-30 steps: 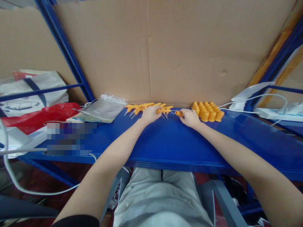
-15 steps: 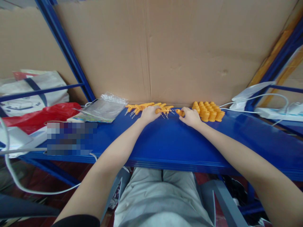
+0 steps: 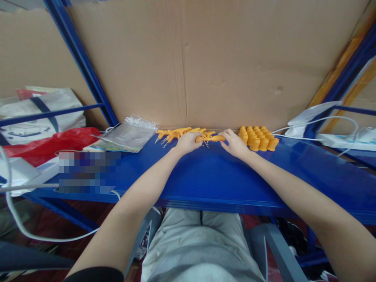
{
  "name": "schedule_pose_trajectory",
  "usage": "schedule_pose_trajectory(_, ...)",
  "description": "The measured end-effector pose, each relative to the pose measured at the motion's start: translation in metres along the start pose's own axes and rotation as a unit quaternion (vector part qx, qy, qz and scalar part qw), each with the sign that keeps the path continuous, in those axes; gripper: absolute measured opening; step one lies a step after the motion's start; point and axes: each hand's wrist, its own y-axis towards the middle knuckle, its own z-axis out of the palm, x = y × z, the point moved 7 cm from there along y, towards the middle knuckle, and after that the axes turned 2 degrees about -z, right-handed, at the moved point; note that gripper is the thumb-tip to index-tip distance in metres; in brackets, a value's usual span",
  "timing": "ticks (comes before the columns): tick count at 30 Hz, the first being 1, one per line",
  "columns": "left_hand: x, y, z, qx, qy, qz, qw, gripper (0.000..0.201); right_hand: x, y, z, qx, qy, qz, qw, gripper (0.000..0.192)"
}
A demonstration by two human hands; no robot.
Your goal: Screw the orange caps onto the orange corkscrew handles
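Observation:
My left hand (image 3: 187,142) and my right hand (image 3: 234,143) meet at the back of the blue shelf (image 3: 211,176), both gripping one orange plastic piece (image 3: 212,138) that spans between their fingertips. Left of it lies a row of orange pronged parts (image 3: 173,133) with small metal springs (image 3: 163,141) beside them. Just right of my right hand stands a cluster of several orange caps (image 3: 258,138), upright in rows against the cardboard wall.
A clear plastic bag (image 3: 127,135) lies left of the orange parts, then a red bag (image 3: 44,147) and white tote (image 3: 38,113). White cables and a power strip (image 3: 337,140) lie at the right. Cardboard (image 3: 205,66) backs the shelf.
My right hand has moved left with its orange piece, bringing it against the part in my left hand. The two pieces now sit joined between both hands.

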Motion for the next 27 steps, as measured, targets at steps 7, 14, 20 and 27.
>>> schedule_pose_trajectory(7,-0.001,-0.002,-0.004,0.016,0.003,-0.018,1.0,0.034,-0.018,0.003,0.0,-0.051,0.167,0.006,0.985,0.034)
schedule_pose_trajectory(14,0.002,0.0,0.0,0.013,-0.005,-0.01,1.0,0.034,-0.036,0.004,0.009,0.011,0.331,0.104,0.938,0.041)
schedule_pose_trajectory(20,0.005,0.004,0.003,-0.012,-0.015,0.008,1.0,0.034,-0.034,0.002,0.007,0.026,0.399,0.194,0.896,0.042)
schedule_pose_trajectory(27,0.005,0.005,0.005,-0.019,-0.021,0.027,0.999,0.03,-0.031,-0.001,0.011,0.043,0.41,0.282,0.867,0.029)
